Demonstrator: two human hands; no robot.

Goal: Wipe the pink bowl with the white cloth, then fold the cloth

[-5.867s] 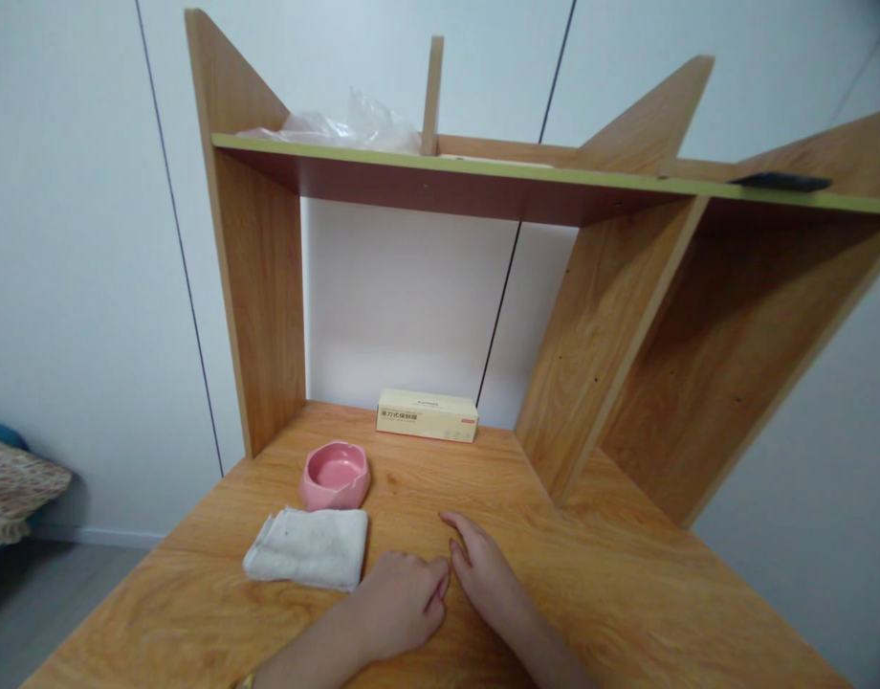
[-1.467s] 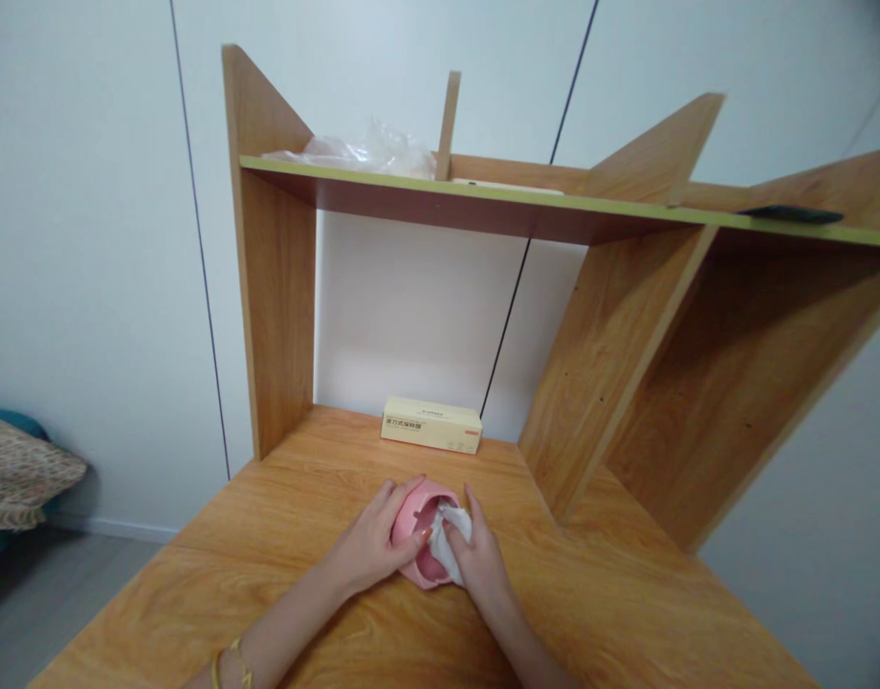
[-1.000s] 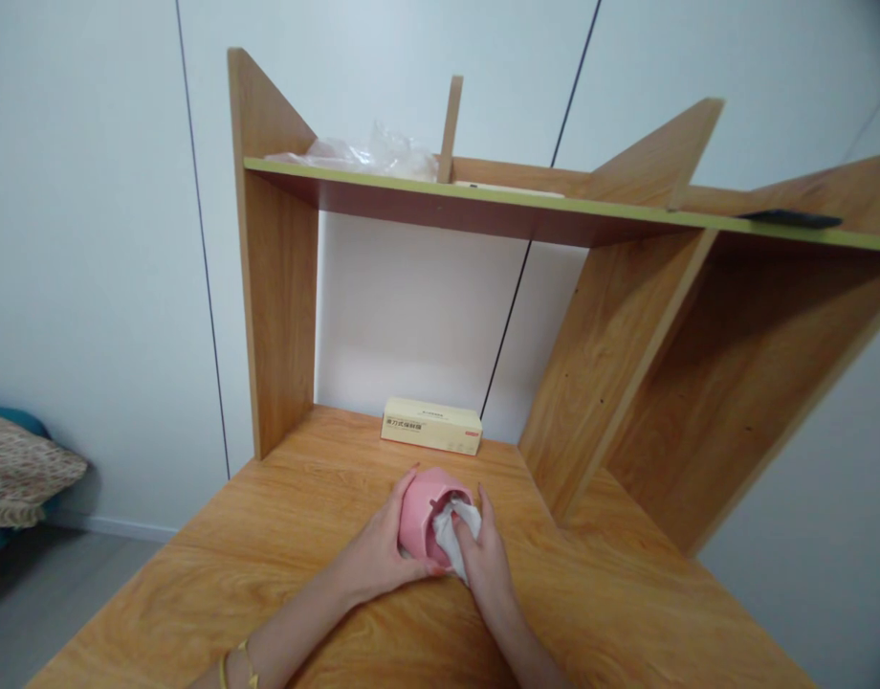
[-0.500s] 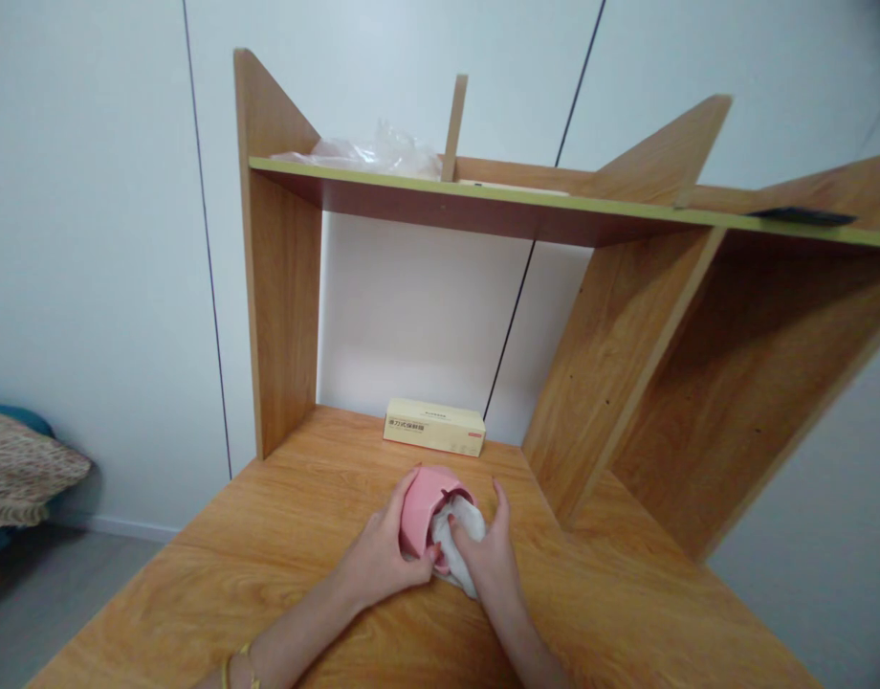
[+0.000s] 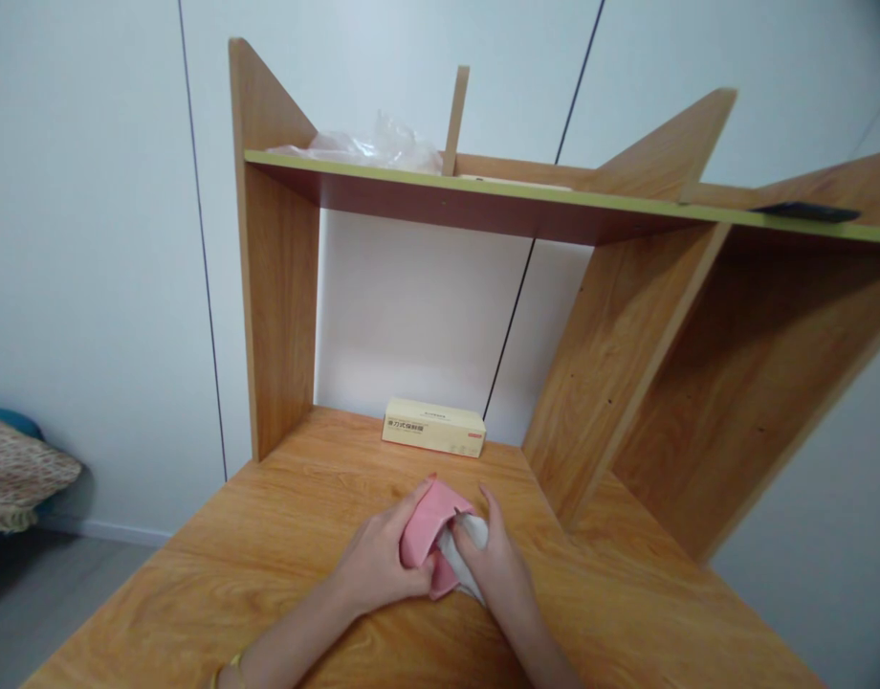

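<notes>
A pink faceted, bowl-like container (image 5: 427, 524) is tipped on its side over the desk, its mouth turned to the right; a small notch shows in its rim. My left hand (image 5: 379, 565) is wrapped round its left side, thumb at the lower rim. Bunched in my right hand (image 5: 498, 565) is a white cloth (image 5: 470, 545), pressed into the container's mouth. The fingertips inside the mouth are hidden, while one finger stands up outside. Whether the container touches the desk I cannot tell.
Behind the hands a cream-coloured box (image 5: 434, 428) with printed lettering stands against the wall. A wooden shelf unit (image 5: 282, 316) rises from the desk (image 5: 268, 545). On its upper board lie a clear plastic bag (image 5: 383, 145) and a flat black object (image 5: 805, 211).
The pink container has turned in my left hand, so its lower rim now shows more. My right fingers and the white cloth have gone deeper into its mouth.
</notes>
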